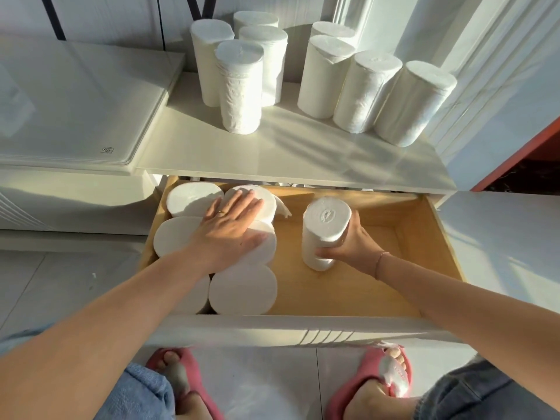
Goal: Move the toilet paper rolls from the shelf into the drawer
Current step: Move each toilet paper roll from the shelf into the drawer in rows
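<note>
Several white toilet paper rolls point(239, 89) stand upright in two clusters on the white shelf point(272, 156). Below it the wooden drawer point(394, 268) is pulled out. Several rolls point(242, 291) stand packed upright in its left part. My left hand point(230, 231) lies flat with straight fingers on the tops of those rolls. My right hand point(348, 247) grips one upright roll point(324, 231) by its lower side, in the drawer's middle.
A white appliance lid point(75, 101) sits left of the shelf. A white wall and a red door frame point(515, 159) are at the right. The drawer's right half shows bare wood. My feet in pink slippers point(372, 386) stand on the tiled floor below the drawer front.
</note>
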